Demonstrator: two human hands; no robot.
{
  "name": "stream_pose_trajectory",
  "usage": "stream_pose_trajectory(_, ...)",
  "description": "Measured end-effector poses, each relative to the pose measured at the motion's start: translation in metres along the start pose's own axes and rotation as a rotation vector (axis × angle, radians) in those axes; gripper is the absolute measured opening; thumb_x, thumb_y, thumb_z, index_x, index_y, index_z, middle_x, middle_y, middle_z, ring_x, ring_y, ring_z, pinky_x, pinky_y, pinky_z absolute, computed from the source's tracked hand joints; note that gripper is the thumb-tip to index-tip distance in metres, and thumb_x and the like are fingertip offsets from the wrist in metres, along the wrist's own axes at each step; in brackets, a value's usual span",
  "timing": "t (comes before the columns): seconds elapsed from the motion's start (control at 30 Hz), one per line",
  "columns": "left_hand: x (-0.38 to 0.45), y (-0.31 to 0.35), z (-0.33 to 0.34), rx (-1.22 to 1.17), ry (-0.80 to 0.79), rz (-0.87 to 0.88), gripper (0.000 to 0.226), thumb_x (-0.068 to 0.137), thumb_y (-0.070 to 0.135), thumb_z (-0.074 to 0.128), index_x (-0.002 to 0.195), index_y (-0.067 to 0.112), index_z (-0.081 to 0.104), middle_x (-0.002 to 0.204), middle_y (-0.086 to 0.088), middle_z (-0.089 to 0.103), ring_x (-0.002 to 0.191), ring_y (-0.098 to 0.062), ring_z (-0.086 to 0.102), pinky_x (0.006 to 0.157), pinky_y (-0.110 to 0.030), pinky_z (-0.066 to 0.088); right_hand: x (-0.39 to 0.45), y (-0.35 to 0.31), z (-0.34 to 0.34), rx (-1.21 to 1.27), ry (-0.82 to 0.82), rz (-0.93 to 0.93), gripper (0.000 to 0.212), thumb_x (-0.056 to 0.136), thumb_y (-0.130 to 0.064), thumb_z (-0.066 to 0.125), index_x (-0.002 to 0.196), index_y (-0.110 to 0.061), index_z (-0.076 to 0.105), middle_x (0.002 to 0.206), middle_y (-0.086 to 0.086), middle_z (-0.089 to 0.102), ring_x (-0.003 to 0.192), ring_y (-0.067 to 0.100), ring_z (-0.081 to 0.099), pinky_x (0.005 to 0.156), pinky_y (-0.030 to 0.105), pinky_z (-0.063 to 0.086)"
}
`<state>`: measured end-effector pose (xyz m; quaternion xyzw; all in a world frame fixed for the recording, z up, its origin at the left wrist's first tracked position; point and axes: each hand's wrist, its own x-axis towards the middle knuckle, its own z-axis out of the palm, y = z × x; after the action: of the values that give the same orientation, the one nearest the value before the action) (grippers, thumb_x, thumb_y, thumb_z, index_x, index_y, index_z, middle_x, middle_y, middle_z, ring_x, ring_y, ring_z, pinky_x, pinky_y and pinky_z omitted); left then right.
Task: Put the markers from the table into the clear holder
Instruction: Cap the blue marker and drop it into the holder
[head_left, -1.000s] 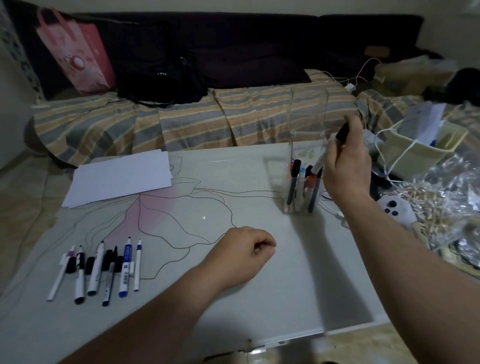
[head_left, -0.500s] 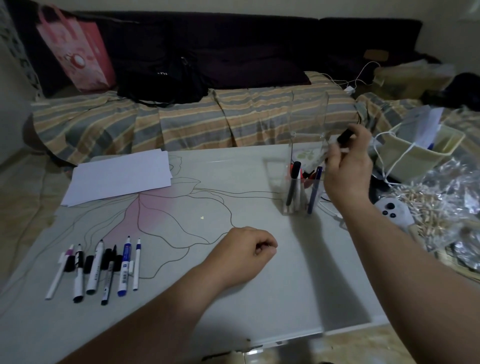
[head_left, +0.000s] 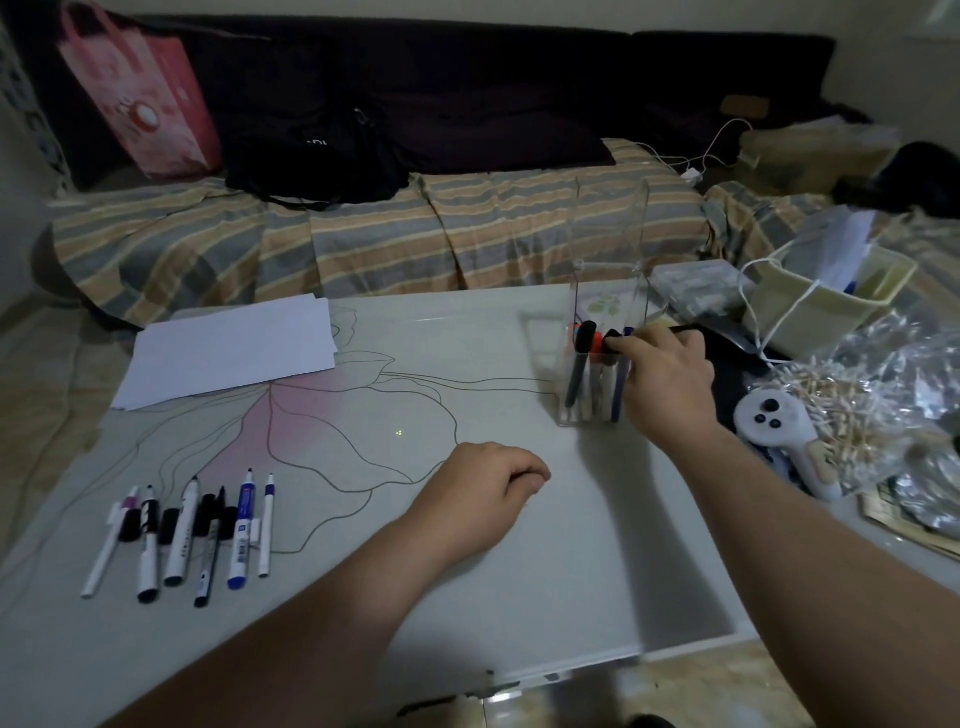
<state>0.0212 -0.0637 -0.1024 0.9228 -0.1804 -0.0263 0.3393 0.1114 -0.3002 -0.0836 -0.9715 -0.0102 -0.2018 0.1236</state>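
The clear holder (head_left: 609, 244) stands at the table's far right with several markers upright in its front compartment. My right hand (head_left: 667, 376) is at the holder's right side, fingertips pinched on the black cap of a marker (head_left: 614, 344) that stands low in the compartment. My left hand (head_left: 485, 488) rests on the table's middle as a loose fist and holds nothing. Several loose markers (head_left: 189, 530) lie side by side near the table's front left, some with caps off beside them.
White paper sheets (head_left: 228, 353) lie at the back left of the table. Right of the holder are a white controller (head_left: 776, 428), a plastic bag of wooden clips (head_left: 857, 400) and a cream basket (head_left: 826, 306). A striped sofa (head_left: 363, 239) runs behind.
My right hand has come down from above the holder and lowered the black-capped marker into the front compartment. My left hand and the loose markers have stayed put.
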Motion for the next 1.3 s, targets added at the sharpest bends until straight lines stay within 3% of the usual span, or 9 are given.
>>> stream_pose_trajectory(0.13,-0.002,-0.005,-0.009,-0.013,-0.021,-0.027,0.041,0.092,0.002,0.051,0.112,0.03,0.075,0.103,0.014,0.075,0.093,0.0,0.067,0.082,0.0,0.039,-0.006,-0.022,-0.008,0.125,0.087,0.054,0.06,0.089,-0.003,0.053,0.145,-0.024,0.052,0.133,0.008,0.05,0.117,0.033,0.04,0.091,0.045,0.039)
stream_pose_trajectory(0.23,-0.009,-0.015,-0.028,-0.025,0.017,-0.032,0.059,0.079,-0.01,0.041,0.109,0.026,0.077,0.095,0.013,0.072,0.087,0.0,0.066,0.084,-0.012,0.049,-0.017,-0.056,-0.006,0.211,0.101,-0.051,0.054,0.09,-0.006,0.056,0.142,-0.019,0.053,0.125,0.01,0.054,0.113,0.031,0.045,0.096,0.048,0.044)
stream_pose_trajectory(0.37,-0.025,-0.049,-0.067,-0.061,0.12,-0.12,0.057,0.077,-0.014,0.041,0.1,0.022,0.079,0.091,0.006,0.076,0.084,-0.005,0.069,0.082,-0.016,0.054,-0.042,-0.119,0.014,0.272,-0.087,-0.28,0.049,0.092,-0.01,0.055,0.14,-0.02,0.056,0.122,0.006,0.055,0.113,0.027,0.052,0.093,0.042,0.049)
stream_pose_trajectory(0.53,-0.063,-0.107,-0.123,-0.008,0.234,-0.365,0.052,0.08,-0.014,0.05,0.098,0.026,0.076,0.096,0.009,0.073,0.085,-0.005,0.067,0.077,-0.019,0.053,-0.088,-0.202,0.052,0.248,-0.474,-0.577,0.039,0.094,-0.021,0.051,0.132,-0.024,0.059,0.127,0.006,0.053,0.118,0.033,0.052,0.093,0.047,0.052)
stream_pose_trajectory(0.73,-0.103,-0.158,-0.151,0.267,0.203,-0.689,0.023,0.08,0.018,0.066,0.087,0.038,0.073,0.099,0.008,0.071,0.093,-0.018,0.066,0.088,-0.034,0.056,-0.126,-0.28,0.074,0.184,-0.64,-0.73,0.04,0.099,-0.034,0.049,0.138,-0.025,0.052,0.13,0.007,0.048,0.117,0.032,0.048,0.081,0.041,0.045)
stream_pose_trajectory(0.87,-0.109,-0.164,-0.148,0.329,0.099,-0.724,0.013,0.078,0.027,0.064,0.071,0.033,0.073,0.083,0.011,0.073,0.085,-0.017,0.068,0.081,-0.034,0.059,-0.134,-0.298,0.089,0.187,-0.691,-0.719,0.038,0.1,-0.033,0.045,0.138,-0.029,0.051,0.122,0.009,0.049,0.114,0.033,0.048,0.085,0.046,0.048)
stream_pose_trajectory(1.03,-0.1,-0.16,-0.136,0.371,-0.001,-0.717,0.007,0.072,0.035,0.071,0.072,0.032,0.077,0.075,0.01,0.072,0.079,-0.013,0.068,0.077,-0.032,0.06,-0.126,-0.292,0.091,0.206,-0.686,-0.6,0.035,0.102,-0.036,0.045,0.133,-0.024,0.058,0.118,0.011,0.054,0.107,0.035,0.057,0.086,0.044,0.052)
stream_pose_trajectory(1.13,-0.096,-0.156,-0.129,0.419,-0.033,-0.729,0.019,0.07,0.047,0.074,0.074,0.029,0.078,0.071,0.008,0.073,0.075,-0.013,0.068,0.075,-0.031,0.059,-0.122,-0.28,0.092,0.154,-0.682,-0.539,0.034,0.099,-0.037,0.053,0.124,-0.014,0.061,0.118,0.013,0.053,0.105,0.039,0.06,0.085,0.043,0.051)
stream_pose_trajectory(1.3,-0.086,-0.147,-0.113,0.526,-0.037,-0.688,0.026,0.069,0.05,0.079,0.085,0.03,0.073,0.085,0.011,0.072,0.09,-0.017,0.066,0.085,-0.033,0.053,-0.111,-0.253,0.084,0.103,-0.68,-0.431,0.023,0.099,-0.021,0.055,0.116,-0.007,0.06,0.11,0.017,0.057,0.1,0.04,0.062,0.073,0.037,0.043)
